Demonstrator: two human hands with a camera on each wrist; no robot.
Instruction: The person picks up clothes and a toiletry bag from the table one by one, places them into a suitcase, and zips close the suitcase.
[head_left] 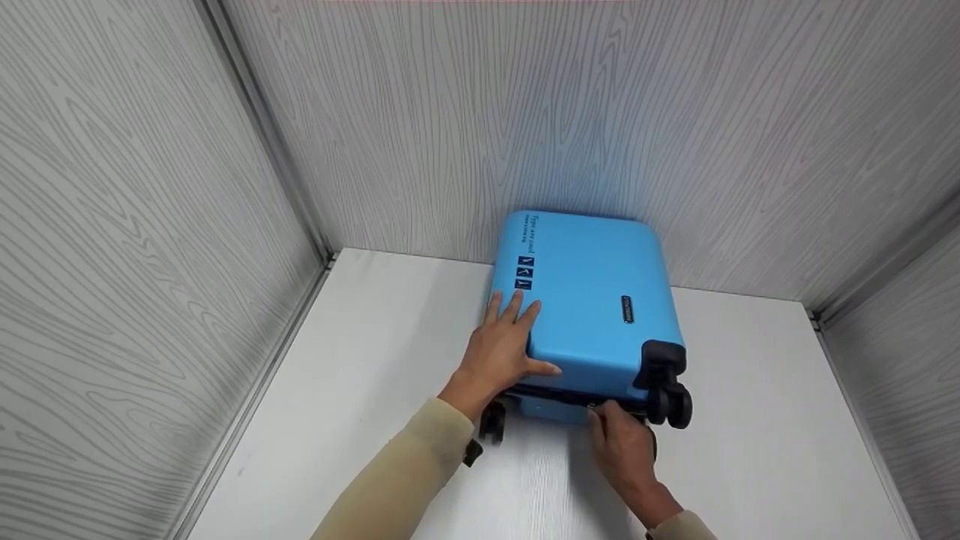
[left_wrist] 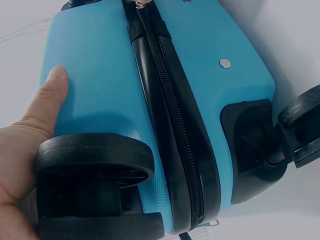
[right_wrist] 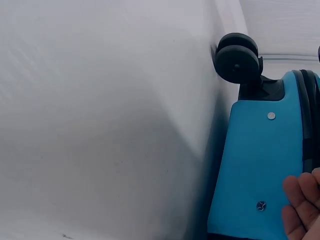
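A light blue hard-shell suitcase (head_left: 585, 277) lies flat on the white surface, its wheeled end facing me. My left hand (head_left: 499, 349) rests with spread fingers on the shell's near left corner; in the left wrist view its thumb (left_wrist: 52, 95) lies against the blue side, by a black wheel (left_wrist: 95, 155). A black zipper (left_wrist: 175, 110) runs along the wheeled end between two black strips. My right hand (head_left: 622, 442) is at this seam with fingers curled, pinching the zipper pull (left_wrist: 141, 4). The right wrist view shows only part of that hand's fingers (right_wrist: 302, 200).
Grey wood-grain panels (head_left: 420, 127) stand behind and on both sides of the white surface (head_left: 360, 360). The suitcase's far end is close to the back panel. Black caster wheels (head_left: 671, 405) stick out toward me at its near corners.
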